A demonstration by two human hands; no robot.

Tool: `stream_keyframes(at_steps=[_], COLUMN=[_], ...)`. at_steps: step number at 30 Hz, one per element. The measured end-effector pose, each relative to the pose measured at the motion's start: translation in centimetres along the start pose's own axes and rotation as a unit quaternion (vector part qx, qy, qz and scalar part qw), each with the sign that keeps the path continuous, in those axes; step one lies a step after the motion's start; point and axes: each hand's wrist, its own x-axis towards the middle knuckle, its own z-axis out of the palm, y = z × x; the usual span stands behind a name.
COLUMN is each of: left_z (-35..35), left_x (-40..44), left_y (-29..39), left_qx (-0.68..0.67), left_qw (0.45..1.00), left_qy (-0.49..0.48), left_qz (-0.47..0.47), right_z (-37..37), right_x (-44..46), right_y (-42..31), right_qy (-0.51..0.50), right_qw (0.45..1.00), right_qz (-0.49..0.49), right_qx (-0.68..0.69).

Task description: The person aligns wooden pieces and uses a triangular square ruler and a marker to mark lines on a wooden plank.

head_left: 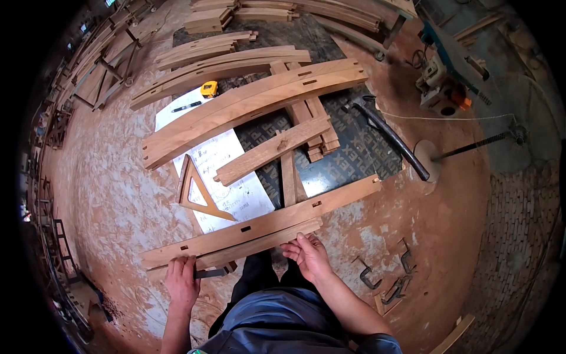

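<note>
My left hand (182, 282) is closed at the front edge of a short narrow board (259, 244), its fingertips on the wood. A dark flat bar (210, 273) sticks out from under those fingers; its full shape is hidden. My right hand (308, 257) is beside the board's right end, fingers loosely curled and apart, thumb tip at the board's edge. Against the short board's far side lies a longer rail (265, 226) with several cut mortises. Beyond the rail, a wooden set square (203, 197) rests on sheets of handwritten paper (233, 159).
A curved mortised board (236, 112) spans the dark panel (354, 138), near shorter wooden pieces (274, 148). A yellow tape measure (209, 89), pen (186, 107) and hammer (392, 135) lie around it. Clamps (396, 287) lie at lower right; a power tool (441, 82) stands upper right.
</note>
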Motion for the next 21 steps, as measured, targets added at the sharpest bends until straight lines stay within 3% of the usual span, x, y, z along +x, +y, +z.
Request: stream_keyframes(at_steps=[17,21], left_z=[1.1,1.3], left_x=[-0.6,-1.8], left_y=[0.3,0.3], left_qx=[0.011,-0.010], left_qw=[0.999,0.997], left_qy=[0.018,0.069], left_qz=[-0.025,-0.029], right_z=[-0.2,-0.5], right_x=[0.2,0.3], right_y=[0.5,0.3], right_qy=[0.013,0.022], right_qw=[1.000,1.000], right_qz=[-0.010,-0.005], right_qx=[-0.005,-0.005])
